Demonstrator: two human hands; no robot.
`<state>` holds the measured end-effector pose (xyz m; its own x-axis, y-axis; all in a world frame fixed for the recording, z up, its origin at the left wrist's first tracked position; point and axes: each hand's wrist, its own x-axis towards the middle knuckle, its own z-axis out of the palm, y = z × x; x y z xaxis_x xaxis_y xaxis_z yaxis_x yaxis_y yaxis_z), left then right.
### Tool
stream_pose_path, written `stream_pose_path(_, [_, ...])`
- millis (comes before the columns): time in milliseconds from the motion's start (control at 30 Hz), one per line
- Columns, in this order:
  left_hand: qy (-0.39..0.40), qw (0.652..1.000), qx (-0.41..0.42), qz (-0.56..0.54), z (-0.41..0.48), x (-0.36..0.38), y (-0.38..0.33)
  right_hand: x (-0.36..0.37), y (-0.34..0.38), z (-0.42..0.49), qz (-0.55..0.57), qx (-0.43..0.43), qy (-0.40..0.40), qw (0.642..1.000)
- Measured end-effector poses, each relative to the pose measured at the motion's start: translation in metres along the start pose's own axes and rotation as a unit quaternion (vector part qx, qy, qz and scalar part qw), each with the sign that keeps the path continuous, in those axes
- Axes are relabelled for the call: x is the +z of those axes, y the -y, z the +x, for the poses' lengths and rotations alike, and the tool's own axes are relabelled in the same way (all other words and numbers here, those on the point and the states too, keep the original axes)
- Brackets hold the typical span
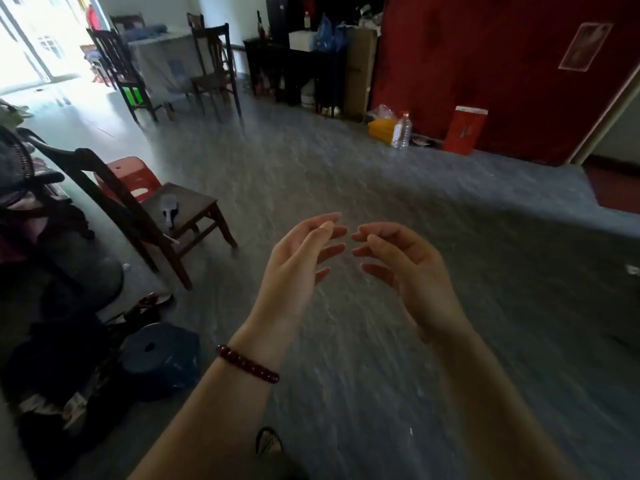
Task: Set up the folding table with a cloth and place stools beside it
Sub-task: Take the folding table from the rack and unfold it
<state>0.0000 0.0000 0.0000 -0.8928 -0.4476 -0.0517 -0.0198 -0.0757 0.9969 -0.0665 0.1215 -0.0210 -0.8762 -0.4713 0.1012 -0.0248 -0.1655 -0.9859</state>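
Observation:
My left hand and my right hand are raised side by side over the grey floor, palms turned toward each other, fingers loosely bent and holding nothing. A dark red bead bracelet circles my left wrist. A red plastic stool stands at the left behind a wooden chair. A dark blue plastic stool sits low at the left near my left forearm. No folding table or cloth shows that I can identify.
A white brush lies on the near chair's seat. Piled clothes and sandals crowd the left edge. Two dark chairs stand by a covered table at the back. Bottles, a yellow box and a red bag line the red wall.

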Motion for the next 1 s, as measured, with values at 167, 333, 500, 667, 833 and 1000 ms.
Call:
stream_pose_path(167, [0.008,1.0,0.0,-0.006,0.033,0.008,0.003,-0.011,-0.003,0.028,-0.006,-0.002,-0.011,1.0])
stream_pose_path(333, [0.013,1.0,-0.009,-0.008,0.071,0.011,0.002,-0.012,-0.007,0.063,-0.012,0.004,-0.018,1.0])
stream_pose_path(500, [0.024,0.999,-0.018,-0.018,0.115,0.013,-0.007,-0.01,-0.005,0.103,-0.015,0.009,-0.032,0.999])
stream_pose_path(667, [0.053,0.998,-0.006,-0.027,0.17,0.013,-0.018,-0.009,-0.006,0.153,-0.018,0.0,-0.046,0.999])
stream_pose_path(833, [0.05,0.998,0.002,-0.038,0.218,0.014,-0.02,-0.006,-0.012,0.194,-0.022,-0.016,-0.037,0.999])
stream_pose_path(1000, [0.059,0.997,-0.003,-0.045,0.245,0.009,-0.019,-0.008,-0.016,0.218,-0.013,-0.02,-0.056,0.998])
